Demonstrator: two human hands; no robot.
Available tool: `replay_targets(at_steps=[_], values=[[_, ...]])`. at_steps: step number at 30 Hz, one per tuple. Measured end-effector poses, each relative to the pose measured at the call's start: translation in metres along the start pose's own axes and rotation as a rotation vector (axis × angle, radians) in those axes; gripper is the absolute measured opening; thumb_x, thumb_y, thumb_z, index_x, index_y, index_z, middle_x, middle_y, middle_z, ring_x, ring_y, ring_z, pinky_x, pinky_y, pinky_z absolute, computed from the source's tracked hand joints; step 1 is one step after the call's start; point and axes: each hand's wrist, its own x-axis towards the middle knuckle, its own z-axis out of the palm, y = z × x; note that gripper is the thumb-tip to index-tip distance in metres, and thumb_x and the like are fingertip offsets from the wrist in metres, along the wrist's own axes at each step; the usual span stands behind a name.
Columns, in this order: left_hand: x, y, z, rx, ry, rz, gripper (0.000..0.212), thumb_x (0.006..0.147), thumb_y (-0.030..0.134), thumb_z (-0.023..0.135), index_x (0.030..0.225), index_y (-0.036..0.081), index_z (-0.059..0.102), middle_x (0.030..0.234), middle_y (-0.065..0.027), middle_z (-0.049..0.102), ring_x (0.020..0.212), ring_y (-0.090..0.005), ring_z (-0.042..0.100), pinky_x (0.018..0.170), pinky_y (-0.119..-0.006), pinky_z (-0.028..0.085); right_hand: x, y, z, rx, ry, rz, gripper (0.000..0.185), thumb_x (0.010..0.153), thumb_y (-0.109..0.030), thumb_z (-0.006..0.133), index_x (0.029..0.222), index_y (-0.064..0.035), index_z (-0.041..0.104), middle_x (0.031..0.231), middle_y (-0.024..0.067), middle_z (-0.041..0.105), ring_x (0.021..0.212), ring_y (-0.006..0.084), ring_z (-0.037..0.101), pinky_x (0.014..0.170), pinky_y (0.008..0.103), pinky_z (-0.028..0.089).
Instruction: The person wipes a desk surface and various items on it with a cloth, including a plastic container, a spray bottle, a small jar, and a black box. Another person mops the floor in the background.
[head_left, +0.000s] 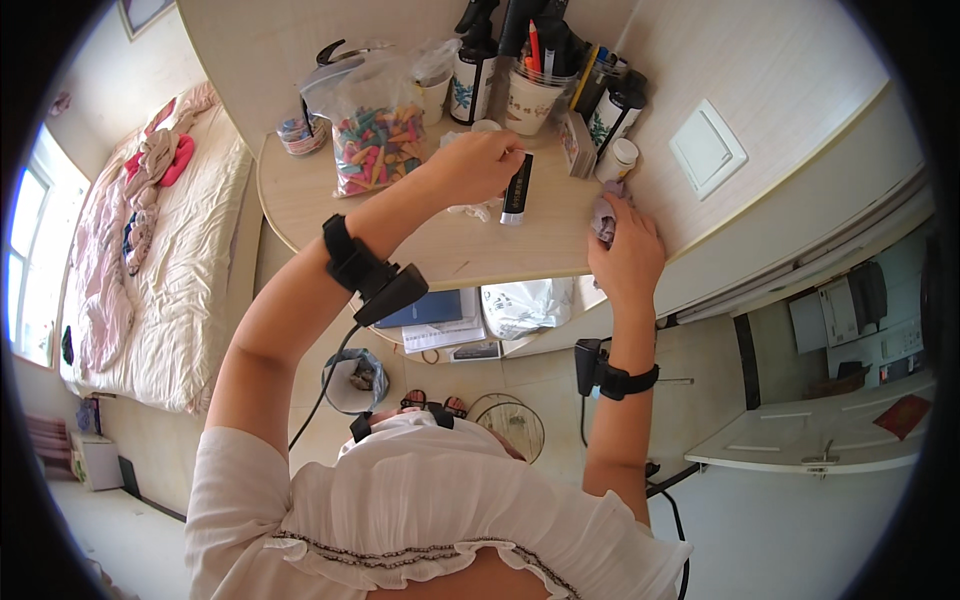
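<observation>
My left hand (491, 166) grips the end of a black tube with a white cap (517, 189), which bears writing and hangs over the wooden desktop (360, 240). Beneath and behind that hand, partly hidden, lies crumpled white tissue (474, 211). At the desk's right edge my right hand (628, 251) is closed around a crumpled greyish-purple cloth (606, 217). Just behind the cloth stands a small white bottle (619, 159), beside a stack of cards (578, 146). A clear bag of colourful cones (379, 150) stands left of my left hand.
Along the back stand a paper cup holding pens (529, 105), black-and-white bottles (472, 86) and a small glass jar (301, 136). A wall switch (707, 150) is at right. A shelf below holds a white plastic bag (525, 306) and papers; a lined bin (355, 382) stands on the floor.
</observation>
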Motion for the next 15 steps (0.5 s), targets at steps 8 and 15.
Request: replay_targets(at_steps=[8, 15], values=[[0.056, -0.019, 0.013, 0.254, -0.106, 0.034, 0.023, 0.102, 0.020, 0.055, 0.104, 0.001, 0.066, 0.071, -0.0115, 0.069, 0.061, -0.0239, 0.071, 0.061, -0.037, 0.055, -0.033, -0.065, -0.019, 0.334, -0.009, -0.246, 0.038, 0.075, -0.007, 0.076, 0.112, -0.0138, 0.069, 0.101, 0.0115, 0.072, 0.093, 0.0333, 0.065, 0.081, 0.0431, 0.051], [0.091, -0.012, 0.027, 0.290, -0.198, -0.151, 0.025, 0.100, 0.021, 0.056, 0.110, 0.002, 0.071, 0.077, -0.0120, 0.074, 0.067, -0.0239, 0.074, 0.065, -0.036, 0.057, -0.038, -0.030, -0.051, 0.764, -0.175, -0.022, 0.031, 0.080, 0.003, 0.070, 0.110, -0.0056, 0.071, 0.101, 0.0110, 0.071, 0.091, 0.0231, 0.067, 0.083, 0.0316, 0.052]])
